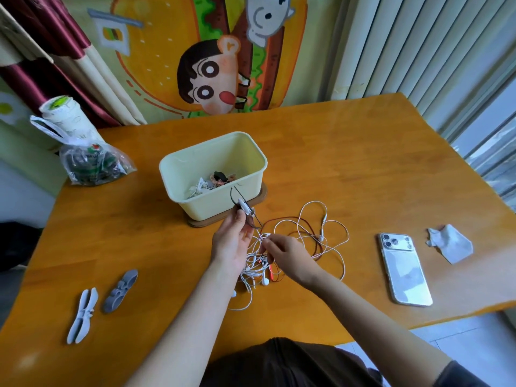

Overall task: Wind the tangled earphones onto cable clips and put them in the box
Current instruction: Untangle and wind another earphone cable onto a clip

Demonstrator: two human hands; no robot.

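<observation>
Both hands [232, 243] in pinch on earphones [321, 238]

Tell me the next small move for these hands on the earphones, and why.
Probably draw the dark cable, which the left hand pinches, up and away while the right hand pins the tangle it pinches. That cable runs into the white loops, and both cable clips lie unused at the left, so one earphone must come free before winding.

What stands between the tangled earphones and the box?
Nothing visible. The box stands open-topped just beyond the earphones, with only table between. The left hand holds a dark cable at its near wall; the right hand pinches the earphones.
</observation>
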